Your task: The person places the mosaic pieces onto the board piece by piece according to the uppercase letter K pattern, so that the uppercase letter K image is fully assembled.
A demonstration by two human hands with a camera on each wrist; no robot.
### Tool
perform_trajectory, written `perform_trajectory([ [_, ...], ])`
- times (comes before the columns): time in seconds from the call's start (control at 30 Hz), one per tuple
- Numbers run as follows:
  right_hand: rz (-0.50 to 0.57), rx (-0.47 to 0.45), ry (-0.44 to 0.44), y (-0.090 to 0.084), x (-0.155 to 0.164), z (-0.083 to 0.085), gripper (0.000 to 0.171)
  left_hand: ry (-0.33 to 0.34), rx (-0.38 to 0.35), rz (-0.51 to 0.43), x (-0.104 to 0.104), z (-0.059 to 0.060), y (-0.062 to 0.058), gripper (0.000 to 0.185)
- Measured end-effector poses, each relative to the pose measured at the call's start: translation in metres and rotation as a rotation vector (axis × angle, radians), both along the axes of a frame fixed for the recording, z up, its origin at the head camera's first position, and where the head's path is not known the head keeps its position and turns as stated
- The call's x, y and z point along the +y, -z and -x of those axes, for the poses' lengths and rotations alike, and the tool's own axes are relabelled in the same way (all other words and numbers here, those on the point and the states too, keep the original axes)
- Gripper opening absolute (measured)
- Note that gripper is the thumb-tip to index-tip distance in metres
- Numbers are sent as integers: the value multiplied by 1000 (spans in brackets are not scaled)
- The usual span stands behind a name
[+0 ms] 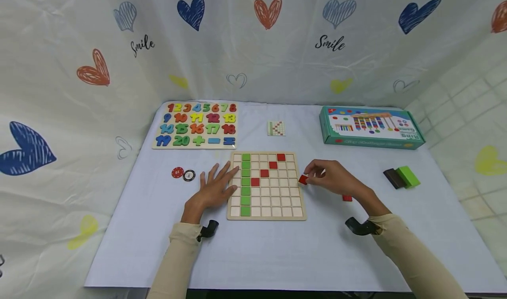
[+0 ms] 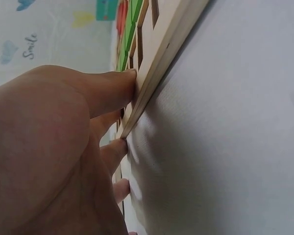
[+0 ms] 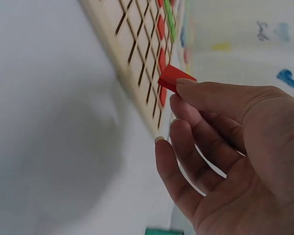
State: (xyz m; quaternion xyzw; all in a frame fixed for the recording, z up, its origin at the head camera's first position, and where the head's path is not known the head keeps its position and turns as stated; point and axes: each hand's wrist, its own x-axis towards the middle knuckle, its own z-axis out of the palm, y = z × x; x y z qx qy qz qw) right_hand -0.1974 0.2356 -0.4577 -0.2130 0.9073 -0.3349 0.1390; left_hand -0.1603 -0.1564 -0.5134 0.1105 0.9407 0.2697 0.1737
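Observation:
A wooden grid board (image 1: 266, 214) lies at the table's middle, with a column of green tiles (image 1: 245, 182) and a diagonal of red tiles (image 1: 268, 170). My left hand (image 1: 215, 185) lies flat with straight fingers (image 2: 112, 88) pressed against the board's left edge (image 2: 159, 58). My right hand (image 1: 330, 177) pinches a red tile (image 1: 303, 179) just off the board's right edge; in the right wrist view the red tile (image 3: 172, 77) sits at my fingertips beside the board (image 3: 132, 54). Another red tile (image 1: 347, 197) lies on the table by my right wrist.
A number puzzle board (image 1: 196, 125) lies at the back left and a teal box (image 1: 370, 127) at the back right. A small pattern card (image 1: 276, 128) sits behind the grid. Two round chips (image 1: 183, 174) lie left; dark and green blocks (image 1: 402, 177) lie right.

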Motion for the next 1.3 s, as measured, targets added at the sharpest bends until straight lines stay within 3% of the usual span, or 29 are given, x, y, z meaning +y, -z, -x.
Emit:
perform_trajectory([
  [0.27, 85, -17, -127, 8, -56, 5, 12, -7, -17, 13, 1, 0, 0, 68],
  [0.47, 103, -26, -198, 24, -86, 4, 11, -6, -14, 10, 1, 0, 1, 68],
  [0.7, 80, -52, -185, 37, -100, 3, 10, -9, 3, 4, 1, 1, 0, 68],
  [1.1, 70, -11, -192, 43, -105, -5, 6, -12, -16, 8, 2, 1, 0, 68],
  [1.3, 96, -39, -166, 40, -104, -7, 6, -14, -11, 6, 2, 0, 1, 68],
])
